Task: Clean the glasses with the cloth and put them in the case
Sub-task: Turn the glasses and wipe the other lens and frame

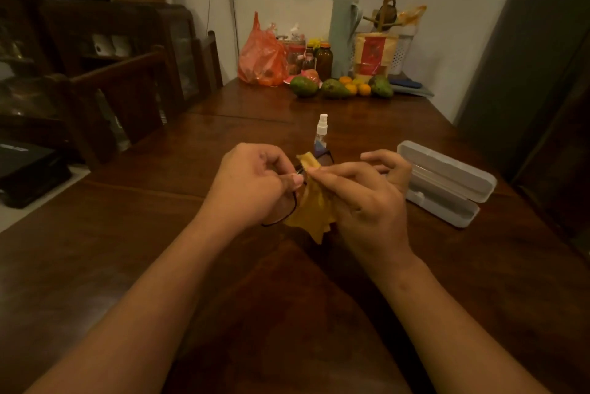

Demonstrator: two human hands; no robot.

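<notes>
Spray bottle [321,131] behind hands; open case [447,183] right; fruit [338,88] at table [159,266] far end

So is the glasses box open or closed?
Open. The case lies on the table, lid swung back beside the base, both hollow halves facing up, nothing seen inside.

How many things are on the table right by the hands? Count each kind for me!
glasses: 1
cloth: 1
spray bottle: 1
case: 1
Total: 4
</notes>
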